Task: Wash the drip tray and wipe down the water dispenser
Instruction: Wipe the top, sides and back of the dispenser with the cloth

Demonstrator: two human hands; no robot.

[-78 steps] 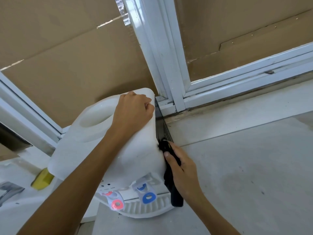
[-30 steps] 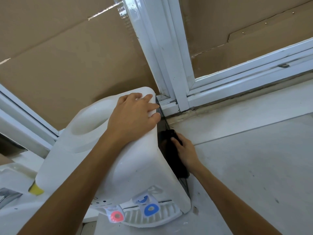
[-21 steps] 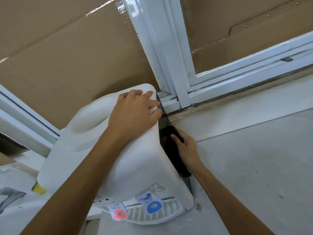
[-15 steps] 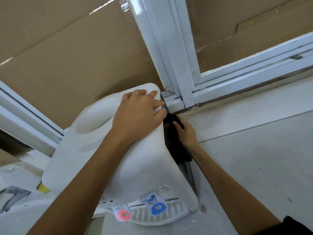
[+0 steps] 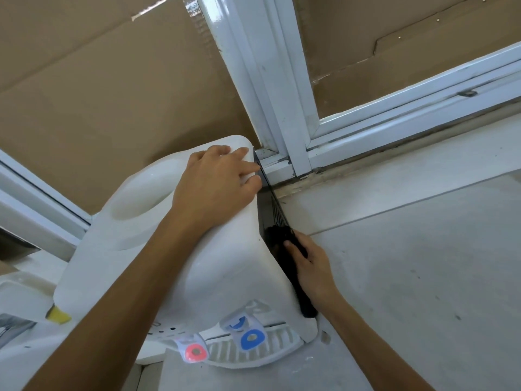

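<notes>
Head-camera view looks down on a white plastic countertop water dispenser (image 5: 158,249), which is stood on a pale grey stone counter (image 5: 408,277) in the corner below a white window frame (image 5: 267,88) backed with brown cardboard (image 5: 98,94). Its long axis is seen running from the bottle well at upper left down to the taps at the lower edge, the front being turned toward the viewer. A red tap lever (image 5: 193,351) and a blue tap lever (image 5: 251,337) are seen above the white slatted drip tray (image 5: 253,354), which is seated at the dispenser's foot. The left hand (image 5: 217,184) is laid flat on the top rear corner, fingers straight and spread. A black cloth (image 5: 293,266) is pressed by the right hand (image 5: 313,266) against the dark right side panel, the fingers lying over it. A yellow object (image 5: 58,316) is partly hidden at the dispenser's left.
</notes>
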